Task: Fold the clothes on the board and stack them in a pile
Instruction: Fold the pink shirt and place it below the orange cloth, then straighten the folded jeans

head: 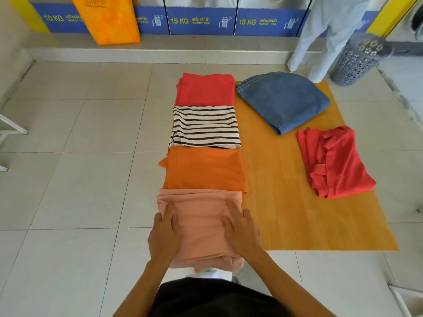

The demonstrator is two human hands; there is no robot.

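Observation:
A yellow-orange board (286, 202) lies on the tiled floor. Along its left edge runs a row of folded clothes: a red one (206, 90) farthest, a black-and-white striped one (204, 126), an orange one (206, 170), and a pink one (201, 227) nearest me. My left hand (163, 236) grips the pink garment's left side, thumb on top. My right hand (240, 229) grips its right side the same way. Folded blue denim (283, 101) lies on the board's far part, with a loosely folded red polo shirt (334, 161) at the right.
A person in pale trousers (320, 42) stands beyond the board's far right corner, next to a perforated metal bin (357, 60). Blue washing machine panels (201, 20) and an orange bag (109, 19) line the back wall. White floor tiles (80, 179) spread to the left.

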